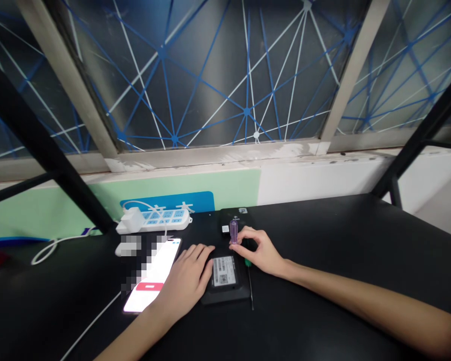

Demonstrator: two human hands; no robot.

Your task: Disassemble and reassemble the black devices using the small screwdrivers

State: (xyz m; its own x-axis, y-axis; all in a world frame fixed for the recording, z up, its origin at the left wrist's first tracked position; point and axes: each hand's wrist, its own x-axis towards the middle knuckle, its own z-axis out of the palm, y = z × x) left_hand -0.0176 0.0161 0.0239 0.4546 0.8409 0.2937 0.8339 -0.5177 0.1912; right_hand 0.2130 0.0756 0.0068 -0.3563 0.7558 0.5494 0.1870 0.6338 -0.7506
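My right hand (261, 250) is closed, with thumb and fingertips pinching a screwdriver (233, 231) by its clear purple handle. The handle stands upright; its shaft is hidden from view. Just below it on the table is a flat black device (225, 296) with a white barcode label (224, 271). My left hand (188, 276) lies flat along the device's left side, fingers stretched out and thumb against its edge. A second screwdriver (251, 286), with a green handle partly under my right hand, rests to the right of the device.
A lit phone (150, 287) lies left of my left hand. Behind it are a white power strip (169, 219) with a plugged-in charger (132, 219) and a white cable (93, 323). Another black piece (244, 215) sits near the wall. Black frame posts (394, 175) flank the table.
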